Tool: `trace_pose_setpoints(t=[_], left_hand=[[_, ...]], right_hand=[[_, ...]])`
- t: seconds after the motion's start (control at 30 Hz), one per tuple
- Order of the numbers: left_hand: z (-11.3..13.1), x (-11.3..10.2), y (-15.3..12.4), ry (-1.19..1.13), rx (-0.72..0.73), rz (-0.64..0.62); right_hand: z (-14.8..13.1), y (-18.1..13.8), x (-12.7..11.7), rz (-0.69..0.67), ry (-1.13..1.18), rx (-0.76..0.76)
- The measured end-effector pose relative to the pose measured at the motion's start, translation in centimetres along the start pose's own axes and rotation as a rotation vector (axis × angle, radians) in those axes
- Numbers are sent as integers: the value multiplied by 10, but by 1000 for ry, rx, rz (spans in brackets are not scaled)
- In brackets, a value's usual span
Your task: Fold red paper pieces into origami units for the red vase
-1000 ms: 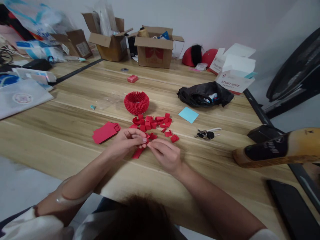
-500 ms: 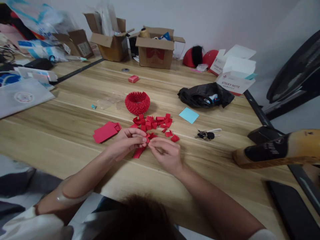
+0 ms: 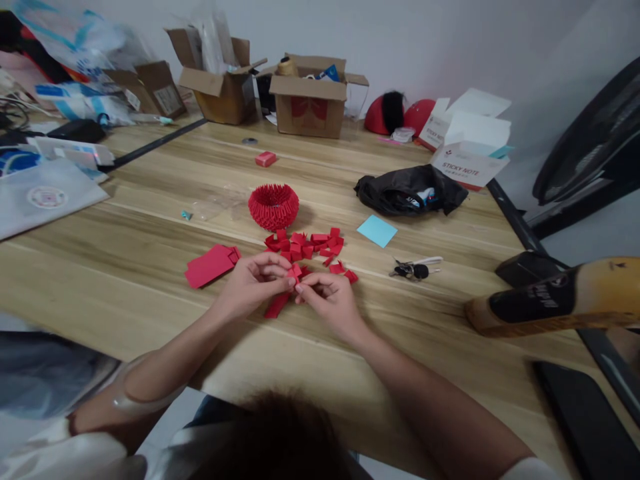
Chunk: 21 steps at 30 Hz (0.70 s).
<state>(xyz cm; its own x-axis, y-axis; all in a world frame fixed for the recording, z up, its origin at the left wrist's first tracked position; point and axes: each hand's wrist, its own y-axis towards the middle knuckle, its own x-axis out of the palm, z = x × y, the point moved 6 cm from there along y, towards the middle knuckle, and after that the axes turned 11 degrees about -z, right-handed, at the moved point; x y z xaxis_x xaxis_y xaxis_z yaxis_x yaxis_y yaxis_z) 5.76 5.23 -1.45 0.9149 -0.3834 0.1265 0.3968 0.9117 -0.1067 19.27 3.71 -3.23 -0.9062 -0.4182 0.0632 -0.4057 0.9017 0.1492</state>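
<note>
Pinching a small red paper piece (image 3: 295, 273) between thumb and fingers of the left hand (image 3: 250, 283), narrowed close on it, and likewise closed on its lower edge, from about four o'clock, with thumb and fingers of the right hand (image 3: 333, 300); too small there to make out the folds. Just beside the left fingertips, at seven o'clock, a red strip (image 3: 276, 307), partly covered at its upper end. At twelve, just beyond both hands, loosely scattered red folded pieces (image 3: 296, 252), many touching or overlapping, with a few straggling toward three. Behind these, between eleven and twelve, a spiky red bowl (image 3: 273, 217), upright on the wooden tabletop (image 3: 440, 373). At nine, near the left wrist, flat overlapping red sheets (image 3: 210, 267). Farther out, at ten, a tiny teal piece (image 3: 185, 215). At two, lying flat, a light-blue sheet (image 3: 377, 231), and past it a crumpled black bag (image 3: 385, 193). At three, a bunch of keys (image 3: 420, 271), then, well apart, a brown-and-black bottle (image 3: 535, 300). Beyond the bowl, near twelve, a small pinkish-red block (image 3: 265, 159). Along the far side, open cardboard boxes (image 3: 310, 117) at eleven and twelve, and at two a white box (image 3: 465, 167) printed "STICKY NOTE".
</note>
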Motion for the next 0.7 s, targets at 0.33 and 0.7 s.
trace_pose_setpoints(t=[0.33, 0.7], left_hand=[[3, 10, -3, 194, -19, -89], [9, 16, -4, 274, 46, -124]], right_hand=[[3, -1, -16, 184, 19, 10], [2, 0, -15, 228, 90, 19]])
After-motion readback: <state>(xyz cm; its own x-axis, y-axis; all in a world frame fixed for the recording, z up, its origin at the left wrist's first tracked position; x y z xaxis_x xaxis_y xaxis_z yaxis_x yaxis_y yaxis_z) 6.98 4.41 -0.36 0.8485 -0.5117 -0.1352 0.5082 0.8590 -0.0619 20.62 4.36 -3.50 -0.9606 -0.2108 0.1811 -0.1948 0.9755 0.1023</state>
